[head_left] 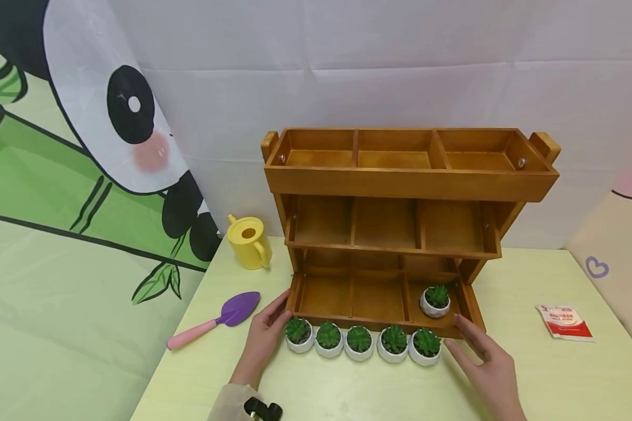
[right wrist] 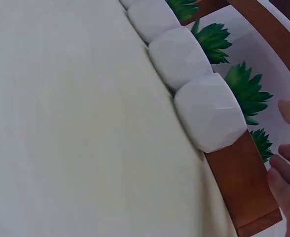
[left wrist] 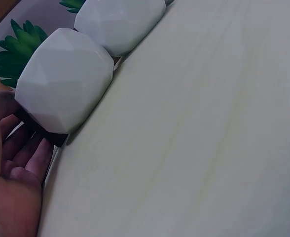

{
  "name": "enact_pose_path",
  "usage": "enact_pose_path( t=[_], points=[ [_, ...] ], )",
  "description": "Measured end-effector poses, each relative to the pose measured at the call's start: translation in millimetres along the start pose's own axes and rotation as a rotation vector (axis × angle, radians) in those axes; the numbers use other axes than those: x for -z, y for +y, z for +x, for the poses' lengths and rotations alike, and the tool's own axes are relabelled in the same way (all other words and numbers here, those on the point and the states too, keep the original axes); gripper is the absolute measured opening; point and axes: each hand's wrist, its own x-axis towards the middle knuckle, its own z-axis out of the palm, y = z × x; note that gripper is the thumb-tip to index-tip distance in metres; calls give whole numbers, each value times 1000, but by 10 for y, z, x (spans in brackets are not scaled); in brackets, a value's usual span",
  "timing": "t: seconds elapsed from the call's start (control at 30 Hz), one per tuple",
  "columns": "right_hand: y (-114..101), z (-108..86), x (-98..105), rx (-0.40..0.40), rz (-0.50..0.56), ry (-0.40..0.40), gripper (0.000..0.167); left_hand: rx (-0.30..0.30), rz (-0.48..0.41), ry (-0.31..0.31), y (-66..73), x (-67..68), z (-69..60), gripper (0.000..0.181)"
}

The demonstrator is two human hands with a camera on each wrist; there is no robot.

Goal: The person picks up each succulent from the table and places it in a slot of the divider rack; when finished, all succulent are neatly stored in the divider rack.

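Observation:
A three-tier brown wooden shelf (head_left: 411,182) stands on the table, each tier split into compartments. One succulent in a white faceted pot (head_left: 435,302) sits in the bottom tier's right compartment. Several matching potted succulents (head_left: 359,343) form a row on the table along the shelf's front. At the bottom tier's left corner is my left hand (head_left: 264,336), its fingers against the shelf's side and its thumb close to the leftmost pot (left wrist: 66,81). My right hand (head_left: 487,365) is by the front right corner, fingers extended and holding nothing, near the rightmost pot (right wrist: 210,112).
A yellow watering can (head_left: 249,242) stands left of the shelf. Nearer the table's left edge lies a purple trowel (head_left: 238,309) with a pink handle. A red and white packet (head_left: 564,323) lies at the right. Behind the shelf hangs a printed cloth (head_left: 379,70).

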Motion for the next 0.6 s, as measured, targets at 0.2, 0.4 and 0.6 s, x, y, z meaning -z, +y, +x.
enact_pose_path(
  t=[0.2,0.4,0.6],
  points=[
    [21,-120,-53,12,25,17,55,-9,-16,-4,5,-3,4,48],
    [61,-192,-102,-73,51,-26,57,0,1,-1,1,-1,0,49],
    [60,-234,-158,-96,109,-61,62,-16,5,-7,-6,-6,4,48]
  ],
)
